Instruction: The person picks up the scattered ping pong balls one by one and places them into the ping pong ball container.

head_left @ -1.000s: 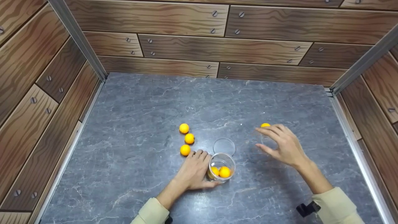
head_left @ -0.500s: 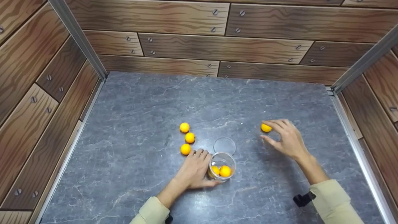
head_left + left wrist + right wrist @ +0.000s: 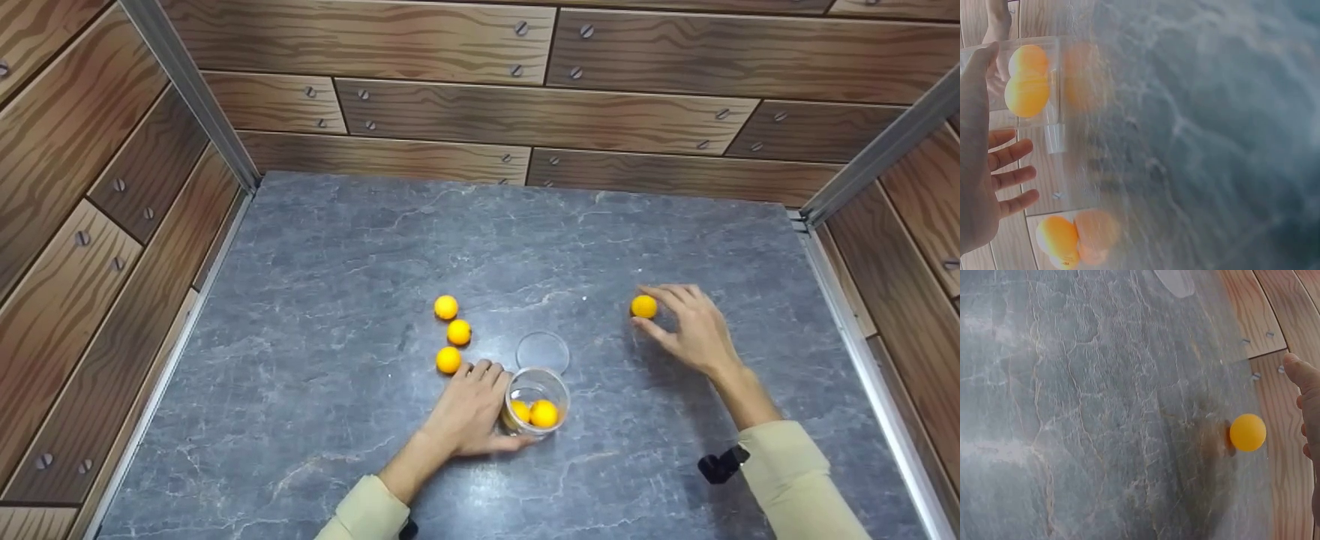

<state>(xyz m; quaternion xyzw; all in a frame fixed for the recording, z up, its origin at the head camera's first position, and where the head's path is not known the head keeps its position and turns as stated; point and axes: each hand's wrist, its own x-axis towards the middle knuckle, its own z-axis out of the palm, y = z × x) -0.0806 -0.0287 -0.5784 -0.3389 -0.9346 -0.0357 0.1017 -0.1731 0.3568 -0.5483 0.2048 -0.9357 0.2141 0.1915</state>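
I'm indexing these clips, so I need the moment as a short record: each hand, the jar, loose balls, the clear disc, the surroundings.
Left hand: against the clear jar, thumb along its near side
Right hand: at a lone orange ball; the right wrist view shows a gap between them
Jar contents: two orange balls visible
Loose group: three orange balls, left of the jar
Clear disc: flat, just beyond the jar
Surface: grey marbled tabletop
Walls: wood-patterned panels
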